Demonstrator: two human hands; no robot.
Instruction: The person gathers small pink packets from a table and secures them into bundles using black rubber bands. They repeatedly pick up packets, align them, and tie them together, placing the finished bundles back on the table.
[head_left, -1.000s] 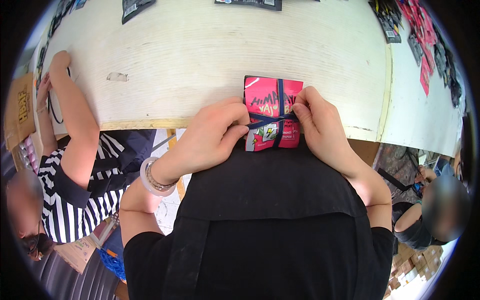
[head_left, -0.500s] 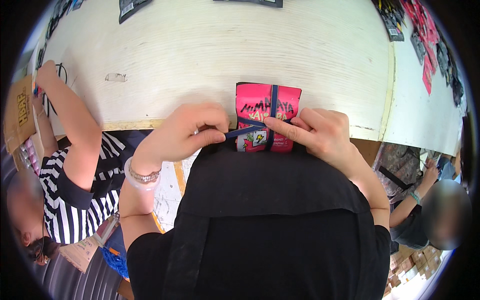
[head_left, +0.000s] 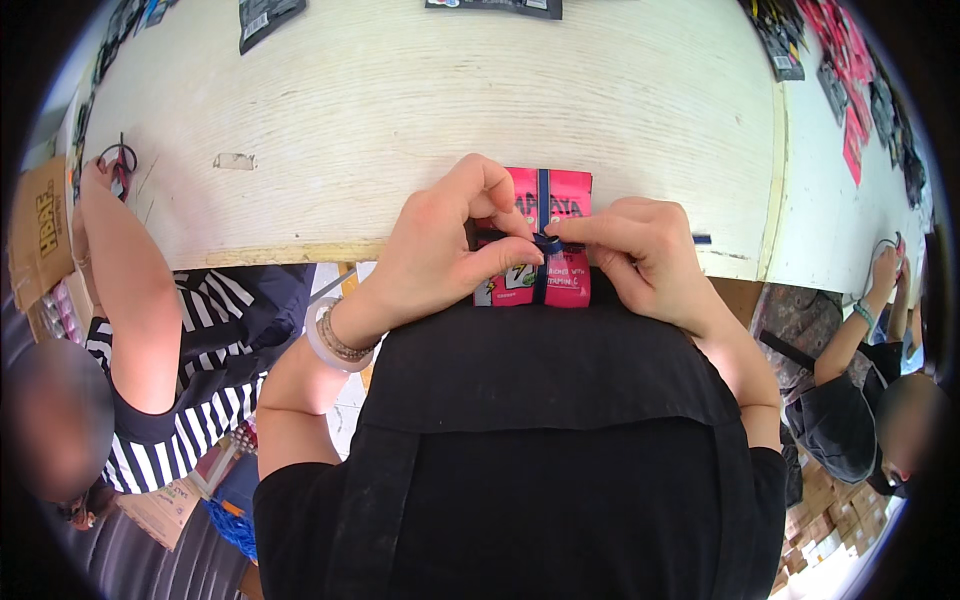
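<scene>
Head view: pink packet (head_left: pixel 567 275), overlapping the table's (head_left: pixel 350 120) near edge; dark blue ribbon (head_left: pixel 543 195) already down its front, loop (head_left: pixel 549 244) at its middle not yet flat. Left hand (head_left: pixel 442 240), packet's left: fingers pinched on the loop. Right hand (head_left: pixel 648 245), packet's right: forefinger at the loop, grip closed or not I cannot tell.

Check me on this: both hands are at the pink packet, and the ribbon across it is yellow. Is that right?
Not quite: the ribbon is dark blue, not yellow, as the head view shows. The rest stands: the left hand and right hand are both at the pink packet.
</scene>
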